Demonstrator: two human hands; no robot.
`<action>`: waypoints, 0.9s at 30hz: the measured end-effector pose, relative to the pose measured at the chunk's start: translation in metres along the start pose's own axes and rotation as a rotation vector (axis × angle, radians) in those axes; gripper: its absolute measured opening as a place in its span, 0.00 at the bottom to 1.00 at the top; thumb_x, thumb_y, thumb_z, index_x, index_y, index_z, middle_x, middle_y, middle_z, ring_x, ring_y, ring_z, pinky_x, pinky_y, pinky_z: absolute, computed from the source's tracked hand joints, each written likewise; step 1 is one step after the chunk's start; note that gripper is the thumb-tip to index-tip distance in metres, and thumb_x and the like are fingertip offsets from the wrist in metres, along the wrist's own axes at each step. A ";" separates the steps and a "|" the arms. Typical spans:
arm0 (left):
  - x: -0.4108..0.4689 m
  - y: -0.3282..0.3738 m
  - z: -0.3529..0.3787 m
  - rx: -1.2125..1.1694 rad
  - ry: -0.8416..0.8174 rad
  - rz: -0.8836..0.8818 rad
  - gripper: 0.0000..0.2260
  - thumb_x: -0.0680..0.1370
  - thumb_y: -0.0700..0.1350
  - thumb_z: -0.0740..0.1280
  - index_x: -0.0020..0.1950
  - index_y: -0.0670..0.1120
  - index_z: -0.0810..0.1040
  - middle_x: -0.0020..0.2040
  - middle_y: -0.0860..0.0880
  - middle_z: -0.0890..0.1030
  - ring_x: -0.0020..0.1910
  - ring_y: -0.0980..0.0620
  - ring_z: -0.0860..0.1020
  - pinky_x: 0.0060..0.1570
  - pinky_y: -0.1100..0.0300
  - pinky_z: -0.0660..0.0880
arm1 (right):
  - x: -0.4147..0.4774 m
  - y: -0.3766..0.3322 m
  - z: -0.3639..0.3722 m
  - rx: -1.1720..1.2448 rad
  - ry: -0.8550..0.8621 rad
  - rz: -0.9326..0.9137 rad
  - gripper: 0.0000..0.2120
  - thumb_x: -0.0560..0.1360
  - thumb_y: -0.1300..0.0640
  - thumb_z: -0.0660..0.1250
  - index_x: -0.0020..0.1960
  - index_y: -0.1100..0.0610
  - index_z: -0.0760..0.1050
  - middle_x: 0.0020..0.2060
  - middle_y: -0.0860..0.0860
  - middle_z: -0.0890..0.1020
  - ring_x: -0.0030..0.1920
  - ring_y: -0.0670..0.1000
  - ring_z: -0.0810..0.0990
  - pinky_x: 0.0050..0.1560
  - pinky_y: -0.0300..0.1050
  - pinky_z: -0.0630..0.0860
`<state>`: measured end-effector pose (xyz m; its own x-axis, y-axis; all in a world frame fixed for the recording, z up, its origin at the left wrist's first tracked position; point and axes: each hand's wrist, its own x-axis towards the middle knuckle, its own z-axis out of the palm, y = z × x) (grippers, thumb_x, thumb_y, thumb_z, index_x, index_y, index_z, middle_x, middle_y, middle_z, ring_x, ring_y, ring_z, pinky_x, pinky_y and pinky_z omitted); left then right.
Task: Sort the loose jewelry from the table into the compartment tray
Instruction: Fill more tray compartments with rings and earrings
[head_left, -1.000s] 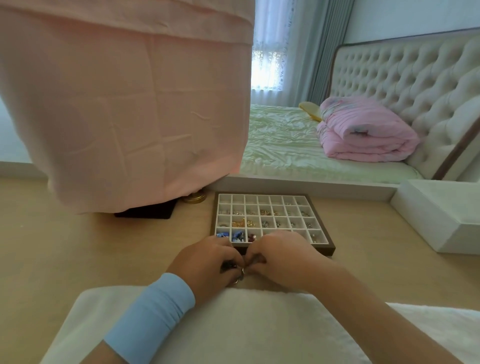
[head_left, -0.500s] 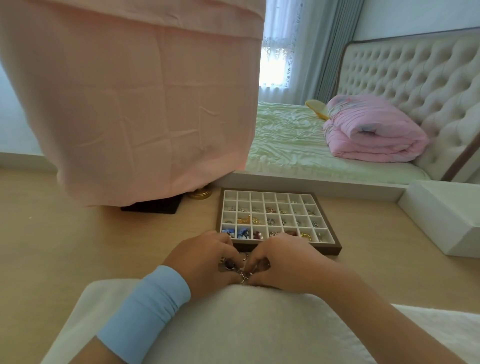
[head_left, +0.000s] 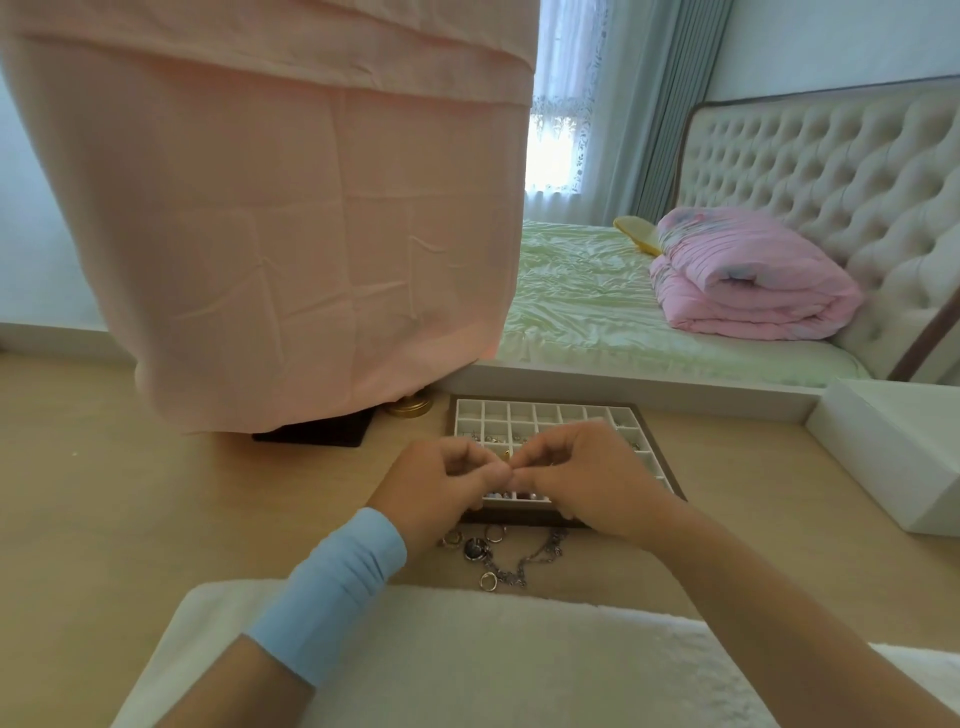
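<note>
Several rings and a chain, the loose jewelry (head_left: 501, 558), lie uncovered by the table's (head_left: 156, 493) near edge, just short of the tray (head_left: 671, 480), now that both hands have lifted off them. Above the tray's front rows the left hand (head_left: 441, 488) and right hand (head_left: 582, 478) meet fingertip to fingertip, fingers curled tight. Whether a piece is pinched between them cannot be told. Likely one item is bound for a compartment, with most still unsorted.

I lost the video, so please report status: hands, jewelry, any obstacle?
Left hand, right hand: fingertips pinched together over tray, item unseen. Loose jewelry lies on table. Nothing blocks.
</note>
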<state>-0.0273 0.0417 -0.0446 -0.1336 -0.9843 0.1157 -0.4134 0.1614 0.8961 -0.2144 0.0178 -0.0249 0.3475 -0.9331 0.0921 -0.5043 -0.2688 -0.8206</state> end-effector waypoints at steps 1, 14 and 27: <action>0.007 0.002 -0.003 -0.032 0.028 -0.013 0.05 0.77 0.48 0.69 0.44 0.50 0.83 0.35 0.57 0.83 0.34 0.63 0.78 0.39 0.71 0.75 | 0.005 -0.003 -0.001 0.031 0.011 0.006 0.02 0.73 0.55 0.77 0.45 0.52 0.87 0.29 0.44 0.83 0.24 0.40 0.73 0.30 0.34 0.72; 0.062 -0.052 -0.027 0.311 0.159 -0.054 0.08 0.77 0.49 0.68 0.55 0.57 0.77 0.56 0.55 0.76 0.49 0.55 0.75 0.54 0.58 0.74 | 0.143 -0.006 0.015 -0.534 -0.068 0.029 0.07 0.77 0.53 0.72 0.41 0.53 0.83 0.40 0.48 0.84 0.44 0.50 0.83 0.51 0.50 0.81; 0.065 -0.060 -0.028 0.358 0.119 -0.045 0.12 0.78 0.51 0.67 0.61 0.56 0.78 0.59 0.54 0.75 0.50 0.56 0.74 0.52 0.61 0.72 | 0.166 0.004 0.030 -0.801 -0.149 0.002 0.08 0.78 0.52 0.69 0.47 0.55 0.85 0.42 0.51 0.85 0.43 0.53 0.83 0.49 0.51 0.82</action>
<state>0.0137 -0.0341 -0.0793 -0.0115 -0.9891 0.1468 -0.7077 0.1117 0.6976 -0.1349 -0.1312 -0.0293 0.4190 -0.9075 -0.0309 -0.8979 -0.4090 -0.1628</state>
